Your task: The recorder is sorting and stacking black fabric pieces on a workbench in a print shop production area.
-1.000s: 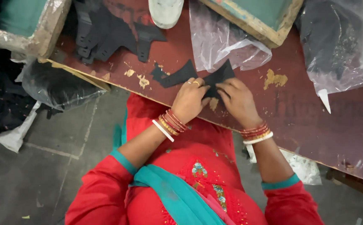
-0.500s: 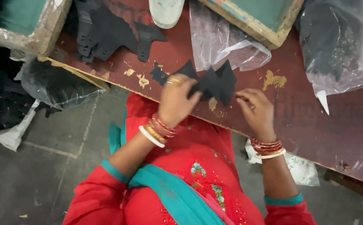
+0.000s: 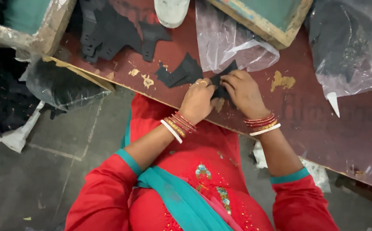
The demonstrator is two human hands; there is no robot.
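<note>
Nearest the camera, the left hand [image 3: 199, 99] and right hand [image 3: 242, 90] met at the near edge of the worn reddish-brown wooden desk [image 3: 323, 124], both pinching a flat black cut-out piece of sheet material [image 3: 185, 72] lying on it. Just beyond lay a crumpled clear plastic bag [image 3: 233, 42], and farther left a pile of similar black cut-outs [image 3: 109, 30].

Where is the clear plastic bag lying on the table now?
In the head view, the clear plastic bag lies on the reddish table just beyond the right hand, beside the green wooden frame.
</note>
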